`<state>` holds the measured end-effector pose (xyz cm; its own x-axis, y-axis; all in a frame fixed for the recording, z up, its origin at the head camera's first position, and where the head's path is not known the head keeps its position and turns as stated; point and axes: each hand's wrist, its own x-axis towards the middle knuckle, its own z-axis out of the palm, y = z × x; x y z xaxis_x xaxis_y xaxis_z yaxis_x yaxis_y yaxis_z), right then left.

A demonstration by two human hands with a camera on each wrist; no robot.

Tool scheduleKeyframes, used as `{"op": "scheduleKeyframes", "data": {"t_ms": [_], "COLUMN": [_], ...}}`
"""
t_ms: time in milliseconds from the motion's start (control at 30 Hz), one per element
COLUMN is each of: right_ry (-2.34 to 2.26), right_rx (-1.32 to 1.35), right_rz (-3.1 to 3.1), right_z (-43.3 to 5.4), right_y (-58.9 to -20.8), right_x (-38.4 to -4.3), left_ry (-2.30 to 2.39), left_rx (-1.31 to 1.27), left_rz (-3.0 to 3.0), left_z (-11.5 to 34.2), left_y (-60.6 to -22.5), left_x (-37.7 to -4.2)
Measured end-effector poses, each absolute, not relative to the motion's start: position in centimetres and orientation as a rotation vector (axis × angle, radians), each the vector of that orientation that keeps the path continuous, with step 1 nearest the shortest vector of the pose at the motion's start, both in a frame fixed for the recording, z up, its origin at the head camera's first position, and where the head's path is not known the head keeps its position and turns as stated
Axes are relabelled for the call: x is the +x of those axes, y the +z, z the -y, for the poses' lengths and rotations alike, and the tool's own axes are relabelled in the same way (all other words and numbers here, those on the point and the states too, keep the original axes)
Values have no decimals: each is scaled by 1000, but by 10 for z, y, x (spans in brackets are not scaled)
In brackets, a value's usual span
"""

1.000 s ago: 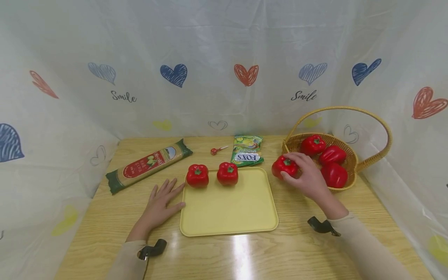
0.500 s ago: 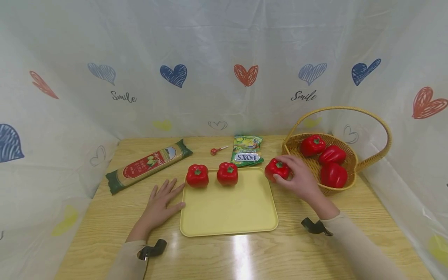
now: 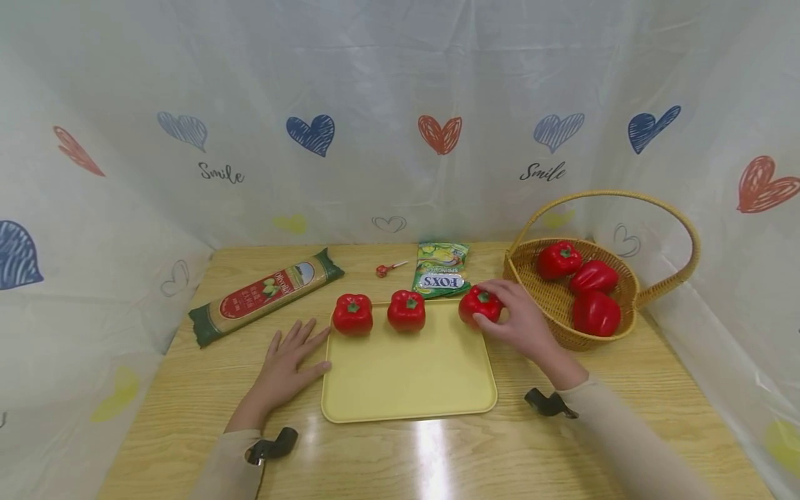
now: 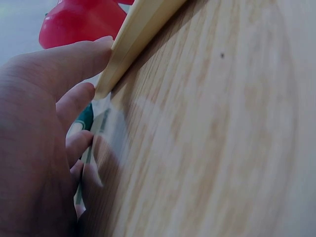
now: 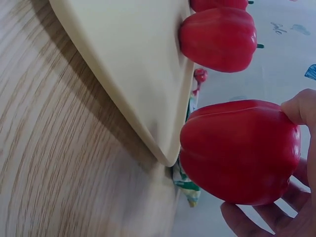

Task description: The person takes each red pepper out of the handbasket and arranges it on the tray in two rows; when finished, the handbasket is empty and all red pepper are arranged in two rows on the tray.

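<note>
Head view: at the near edge of the wooden tabletop [image 3: 350, 462], two pale sleeves [image 3: 631, 441] are seen, a black device [image 3: 275, 446] being worn at each wrist. Beyond them a yellow tray [image 3: 409, 382] is set, its left edge touched by the thumb of the left hand [image 3: 286, 369], whose fingers are spread. By the right hand [image 3: 521, 324], a red pepper [image 3: 477, 307] is gripped between thumb and fingers at the tray's far right corner; whether the tray is touched by it cannot be told. Along the tray's far edge, two upright peppers [image 3: 406, 312] are placed, one at the left corner. Toward the tabletop's right edge, three more peppers [image 3: 595, 314] are held in a wicker basket [image 3: 548, 288]. Toward the far left corner, a long green-ended packet [image 3: 265, 297] is laid slantwise. Nearest the far edge, a lollipop [image 3: 382, 271] and a FOX'S bag [image 3: 440, 269] are laid, backed by a heart-printed curtain [image 3: 375, 187].
</note>
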<state>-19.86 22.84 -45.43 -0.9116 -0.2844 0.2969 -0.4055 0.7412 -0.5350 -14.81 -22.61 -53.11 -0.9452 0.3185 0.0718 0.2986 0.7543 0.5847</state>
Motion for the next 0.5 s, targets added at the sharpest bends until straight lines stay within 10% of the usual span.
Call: {"op": "scheduleKeyframes", "data": {"t_ms": [500], "right_ry": [931], "right_rx": [572], "right_rz": [2788], "right_z": [-210], "right_y": [-462], "right_x": [-206], "left_ry": [963], "left_rx": [503], "left_rz": [-2905], "left_z": [227], "left_y": [-531], "left_x": [-148]}}
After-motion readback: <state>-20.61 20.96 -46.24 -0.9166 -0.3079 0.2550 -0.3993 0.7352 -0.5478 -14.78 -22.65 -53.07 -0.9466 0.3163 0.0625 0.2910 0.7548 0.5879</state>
